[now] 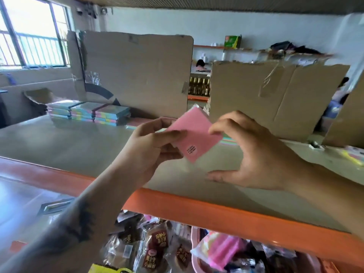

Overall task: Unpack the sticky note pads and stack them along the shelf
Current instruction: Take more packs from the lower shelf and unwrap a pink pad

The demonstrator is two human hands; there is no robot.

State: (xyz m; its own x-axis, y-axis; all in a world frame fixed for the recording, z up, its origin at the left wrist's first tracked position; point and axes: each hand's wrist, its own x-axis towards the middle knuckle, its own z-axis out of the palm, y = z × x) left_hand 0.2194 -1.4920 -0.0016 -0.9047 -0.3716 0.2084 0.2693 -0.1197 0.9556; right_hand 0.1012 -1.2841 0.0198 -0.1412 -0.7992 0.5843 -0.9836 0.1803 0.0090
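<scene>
Head view, looking forward and down over a pale grey shelf board [59,142] with an orange metal front rail [197,205]. Both hands are raised over the middle of the board, and between them is a square pink sticky note pad [194,134] in clear wrap, tilted like a diamond, with a small round white label near its lower corner.

Beneath the held pad the board is bare out to the orange rail, and a wide bare stretch runs off to the left. Far to the left and behind the grip, three low stacks of pastel-edged, blue-topped sticky note pads [88,113] sit side by side on the board. Directly behind the pad stand two upright sheets of brown cardboard [137,71], which close off the back of the shelf. Below the rail, under the hands, a heap of wrapped snack packets [149,247] fills the lower level.

The left hand [149,146] pinches the pad's left corner, thumb on top and curled fingers underneath. The right hand [254,152] has bent fingertips touching the pad's right edge, while its thumb stretches out well below the pad, clear of it, leaving a wide gap.
</scene>
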